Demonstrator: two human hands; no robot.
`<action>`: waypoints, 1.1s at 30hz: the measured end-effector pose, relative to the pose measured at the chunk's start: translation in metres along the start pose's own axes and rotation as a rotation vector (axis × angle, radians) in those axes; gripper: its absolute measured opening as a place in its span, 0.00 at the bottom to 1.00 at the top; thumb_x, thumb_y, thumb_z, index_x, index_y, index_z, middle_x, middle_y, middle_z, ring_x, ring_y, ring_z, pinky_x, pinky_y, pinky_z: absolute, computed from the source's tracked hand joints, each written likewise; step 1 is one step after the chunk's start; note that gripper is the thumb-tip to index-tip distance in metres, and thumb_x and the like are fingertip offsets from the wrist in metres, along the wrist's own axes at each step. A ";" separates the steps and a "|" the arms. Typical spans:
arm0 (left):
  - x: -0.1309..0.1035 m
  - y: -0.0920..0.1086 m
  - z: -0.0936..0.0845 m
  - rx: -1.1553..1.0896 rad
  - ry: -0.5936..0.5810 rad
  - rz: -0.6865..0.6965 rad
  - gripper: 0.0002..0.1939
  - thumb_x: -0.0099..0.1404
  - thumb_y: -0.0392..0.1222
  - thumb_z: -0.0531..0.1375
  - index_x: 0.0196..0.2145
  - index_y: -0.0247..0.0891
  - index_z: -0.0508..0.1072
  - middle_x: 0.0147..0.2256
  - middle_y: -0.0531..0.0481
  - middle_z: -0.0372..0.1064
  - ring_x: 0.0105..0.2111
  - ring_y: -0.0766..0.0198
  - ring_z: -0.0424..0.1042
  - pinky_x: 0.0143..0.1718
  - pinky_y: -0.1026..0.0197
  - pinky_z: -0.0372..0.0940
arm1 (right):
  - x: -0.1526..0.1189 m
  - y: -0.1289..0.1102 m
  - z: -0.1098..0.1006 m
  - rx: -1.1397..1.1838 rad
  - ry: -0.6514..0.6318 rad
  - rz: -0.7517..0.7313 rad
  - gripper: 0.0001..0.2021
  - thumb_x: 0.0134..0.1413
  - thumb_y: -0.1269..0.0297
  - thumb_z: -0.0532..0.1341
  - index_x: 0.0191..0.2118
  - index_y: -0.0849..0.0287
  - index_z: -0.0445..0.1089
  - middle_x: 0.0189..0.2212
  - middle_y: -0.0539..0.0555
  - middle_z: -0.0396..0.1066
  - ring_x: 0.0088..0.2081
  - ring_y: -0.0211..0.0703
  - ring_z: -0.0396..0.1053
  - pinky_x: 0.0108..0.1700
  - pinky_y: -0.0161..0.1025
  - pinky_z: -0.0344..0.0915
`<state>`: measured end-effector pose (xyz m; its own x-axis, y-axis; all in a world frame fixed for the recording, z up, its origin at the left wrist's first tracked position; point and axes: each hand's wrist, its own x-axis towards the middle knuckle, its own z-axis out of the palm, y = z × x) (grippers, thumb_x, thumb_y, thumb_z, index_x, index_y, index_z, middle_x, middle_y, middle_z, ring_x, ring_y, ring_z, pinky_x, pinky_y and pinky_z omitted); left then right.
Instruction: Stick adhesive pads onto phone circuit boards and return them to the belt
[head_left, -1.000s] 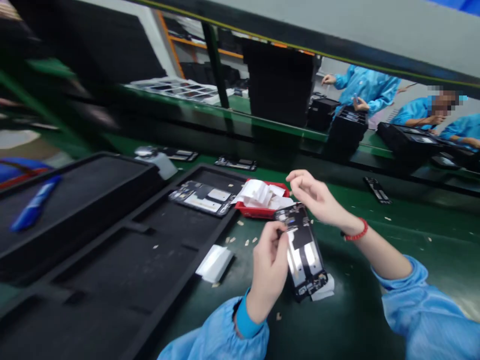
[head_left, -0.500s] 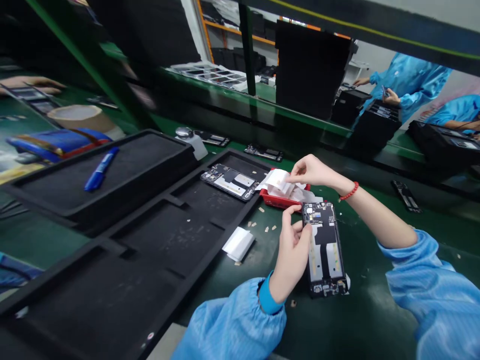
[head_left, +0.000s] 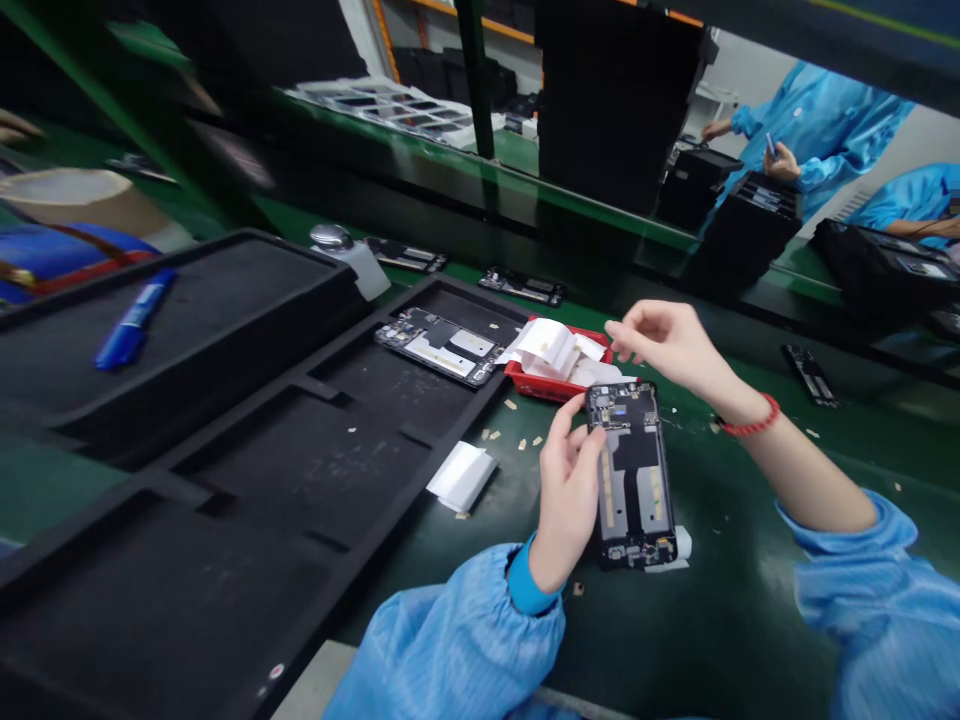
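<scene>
My left hand [head_left: 568, 490] grips the upper left edge of an opened phone [head_left: 634, 475], whose circuit board and metal frame face up. My right hand [head_left: 675, 350] is raised above and to the right of the phone, its thumb and fingers pinched together; whatever is between the fingertips is too small to make out. Just left of it, a red box [head_left: 546, 385] is heaped with white paper strips [head_left: 551, 345]. Another opened phone [head_left: 442, 345] rests in the far compartment of the black tray [head_left: 300, 455]. A folded white paper [head_left: 463, 477] lies beside the tray.
Tan scraps [head_left: 523, 443] dot the green table [head_left: 720, 600]. Behind stand a metal-topped bottle [head_left: 349, 255] and more phone parts [head_left: 521, 286]. A blue marker [head_left: 136, 320] lies on a black tray at left. Across the partition, people in blue sleeves [head_left: 847, 140] handle devices.
My right hand has moved away from the white paper strips, to the right. My left hand still holds the phone. The camera view has shifted slightly.
</scene>
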<state>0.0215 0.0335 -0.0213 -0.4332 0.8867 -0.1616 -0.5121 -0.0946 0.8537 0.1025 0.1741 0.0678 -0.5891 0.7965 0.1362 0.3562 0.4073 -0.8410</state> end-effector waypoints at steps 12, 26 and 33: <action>-0.025 0.005 -0.001 0.073 0.046 0.128 0.10 0.69 0.41 0.58 0.46 0.41 0.75 0.44 0.50 0.78 0.45 0.59 0.77 0.44 0.63 0.72 | -0.111 0.004 0.035 0.112 0.296 -0.177 0.09 0.55 0.71 0.70 0.26 0.56 0.72 0.56 0.59 0.68 0.57 0.50 0.71 0.60 0.49 0.71; -0.038 0.008 0.000 0.342 0.042 0.392 0.10 0.75 0.46 0.57 0.49 0.42 0.74 0.40 0.53 0.78 0.37 0.68 0.77 0.41 0.70 0.71 | -0.121 -0.013 0.037 0.030 0.297 -0.231 0.09 0.48 0.68 0.75 0.31 0.51 0.75 0.58 0.56 0.67 0.59 0.58 0.69 0.63 0.59 0.68; -0.041 0.007 -0.002 0.438 0.069 0.457 0.12 0.75 0.45 0.57 0.52 0.41 0.73 0.38 0.51 0.79 0.34 0.66 0.78 0.37 0.69 0.72 | -0.122 -0.020 0.039 -0.020 0.325 -0.234 0.09 0.50 0.71 0.73 0.32 0.50 0.75 0.57 0.56 0.68 0.57 0.57 0.70 0.62 0.59 0.70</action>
<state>0.0343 -0.0045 -0.0101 -0.5908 0.7677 0.2481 0.0803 -0.2500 0.9649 0.1389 0.0513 0.0470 -0.3968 0.7796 0.4845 0.2554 0.6008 -0.7575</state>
